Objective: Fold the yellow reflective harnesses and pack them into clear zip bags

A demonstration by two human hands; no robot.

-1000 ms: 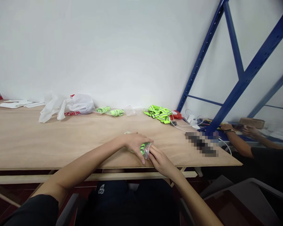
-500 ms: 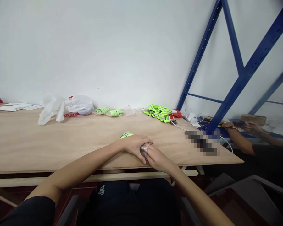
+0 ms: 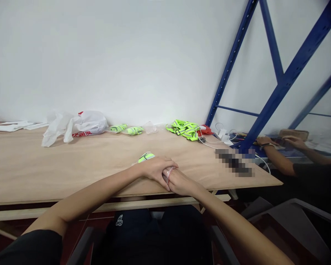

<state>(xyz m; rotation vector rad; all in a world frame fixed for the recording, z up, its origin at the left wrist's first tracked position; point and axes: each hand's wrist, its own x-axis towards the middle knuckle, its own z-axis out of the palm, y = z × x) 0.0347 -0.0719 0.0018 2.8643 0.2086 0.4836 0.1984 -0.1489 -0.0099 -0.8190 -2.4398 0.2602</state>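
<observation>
From my seat I have the head view only. The left hand (image 3: 157,168) is curled over a clear bag (image 3: 169,175), its grip clamped around the bag near the red-lined mouth. The right hand (image 3: 182,183) has its fingers inside that mouth; I can't tell whether its grip is together or apart. The green bundle (image 3: 146,157) shows just past the left hand, on the counter (image 3: 71,165) near its front edge; the left hand hides the rest. Along the wall I see, left to right, a white bag (image 3: 92,123), two green packs (image 3: 134,130), clear plastic (image 3: 151,127) and loose green straps (image 3: 186,129). Right of the blue rack (image 3: 283,82), a co-worker's arm (image 3: 281,160) reaches over another worktop.
</observation>
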